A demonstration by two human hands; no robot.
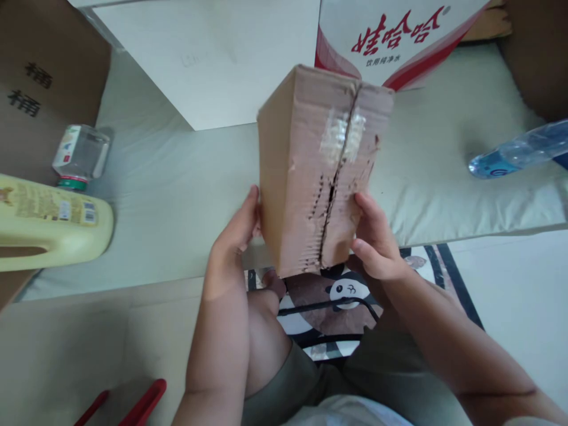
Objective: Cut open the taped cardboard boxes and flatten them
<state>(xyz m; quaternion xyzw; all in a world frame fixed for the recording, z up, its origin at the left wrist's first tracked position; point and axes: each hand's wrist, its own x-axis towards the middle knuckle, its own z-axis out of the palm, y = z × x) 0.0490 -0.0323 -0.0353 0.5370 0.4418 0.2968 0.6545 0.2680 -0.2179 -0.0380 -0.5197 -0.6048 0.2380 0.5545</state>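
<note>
We count one cardboard box [306, 171], held up tilted in front of us above the edge of a pale green sheet [177, 207], between our two hands. Our left hand [235, 228] and our right hand [377, 236] each have their fingers clamped on one side of it. Around it we count one yellow jug [57, 222], one clear jar [84, 155] with a green cap, one clear bottle [515, 155] with a blue label, one white carton [386, 41] with red lettering and two red pieces [144, 402] low at the left. The jug, the bottle and the red pieces run out of view, and we cannot tell what the red pieces belong to. Our left fingers are mostly hidden behind the box, which also covers part of the carton and of the panda mat [310, 322] below. The box is plain brown and worn, with one dark seam down its long face, slightly gaping midway; shiny clear tape crosses it near the far end, and small dark nicks line up beside it.
</note>
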